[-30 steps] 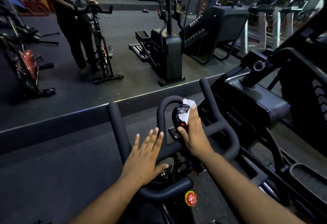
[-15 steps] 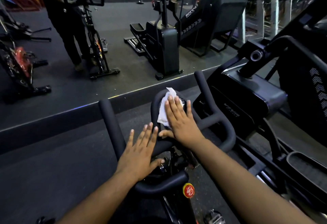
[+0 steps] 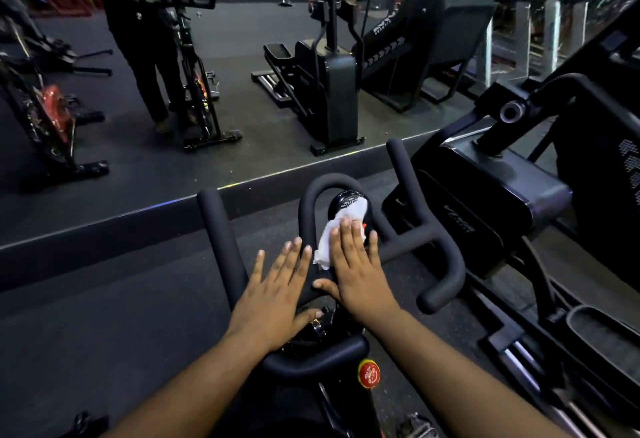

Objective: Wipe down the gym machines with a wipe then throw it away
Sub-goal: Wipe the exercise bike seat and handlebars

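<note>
A black spin bike's handlebars (image 3: 436, 257) fill the lower middle of the view. Its small round console (image 3: 348, 202) sits inside the centre loop. My right hand (image 3: 356, 264) lies flat with straight fingers, pressing a white wipe (image 3: 332, 242) against the lower part of the console and the loop. My left hand (image 3: 273, 295) rests flat and spread on the left side of the handlebar, beside the wipe. A red knob (image 3: 369, 373) shows on the frame below my wrists.
A big mirror (image 3: 242, 132) stands just ahead, its base strip at floor level. It reflects a person at a bike and other machines. A large black elliptical (image 3: 485, 205) stands close on the right, its pedal (image 3: 602, 337) near my right forearm. Dark floor (image 3: 104, 333) lies to the left.
My right hand slid the wipe from the console's top right across to its left and down to its lower part. The left hand stayed flat on the bar.
</note>
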`<state>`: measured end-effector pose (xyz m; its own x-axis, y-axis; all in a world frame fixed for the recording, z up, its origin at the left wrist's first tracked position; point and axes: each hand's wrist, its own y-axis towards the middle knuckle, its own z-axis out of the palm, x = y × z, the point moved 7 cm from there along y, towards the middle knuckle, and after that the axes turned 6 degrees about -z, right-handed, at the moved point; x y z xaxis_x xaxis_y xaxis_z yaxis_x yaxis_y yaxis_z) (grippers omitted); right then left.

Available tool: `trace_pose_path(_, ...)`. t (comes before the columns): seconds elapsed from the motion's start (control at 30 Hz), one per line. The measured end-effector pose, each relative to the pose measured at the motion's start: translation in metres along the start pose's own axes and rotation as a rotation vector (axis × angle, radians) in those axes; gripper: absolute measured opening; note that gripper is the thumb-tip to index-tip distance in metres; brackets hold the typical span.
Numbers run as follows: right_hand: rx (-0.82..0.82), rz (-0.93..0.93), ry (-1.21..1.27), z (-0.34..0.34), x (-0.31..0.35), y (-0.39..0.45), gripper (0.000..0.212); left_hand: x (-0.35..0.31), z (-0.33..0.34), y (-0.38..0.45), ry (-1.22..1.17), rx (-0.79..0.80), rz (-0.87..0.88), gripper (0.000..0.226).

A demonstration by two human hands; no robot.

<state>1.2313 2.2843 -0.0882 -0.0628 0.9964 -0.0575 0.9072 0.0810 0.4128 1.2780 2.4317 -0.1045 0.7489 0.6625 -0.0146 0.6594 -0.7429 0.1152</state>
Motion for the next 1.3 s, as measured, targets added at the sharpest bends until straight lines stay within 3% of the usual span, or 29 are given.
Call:
trace_pose_path(0.1, 0.039, -0.069, -0.053, -0.005, -0.013, 0.010, 0.103, 0.002, 0.000, 0.000, 0.003, 0.000, -0.014, 0.108)
trace_pose_path(0.47, 0.100, 0.321, 0.234, -0.008, -0.041, -0.001, 0.120, -0.001, -0.004, -0.001, 0.013, 0.016, -0.011, 0.107)
trace_pose_path(0.67, 0.151, 0.228, 0.174, -0.002, -0.019, -0.023, 0.125, 0.001, 0.000, -0.002, -0.005, 0.003, -0.016, 0.108)
trace_pose_path(0.97, 0.034, -0.087, -0.036, -0.036, -0.024, 0.043, 0.113, -0.001, -0.001, -0.001, -0.007, 0.002, -0.004, 0.109)
trace_pose_path(1.13, -0.055, 0.145, 0.284, -0.061, -0.056, 0.075, 0.090, -0.001, -0.001, -0.001, -0.008, 0.011, -0.004, 0.108)
trace_pose_path(1.3, -0.136, 0.013, 0.002, -0.039, -0.019, 0.051, 0.070, 0.001, 0.001, 0.001, 0.000, 0.000, -0.017, 0.108)
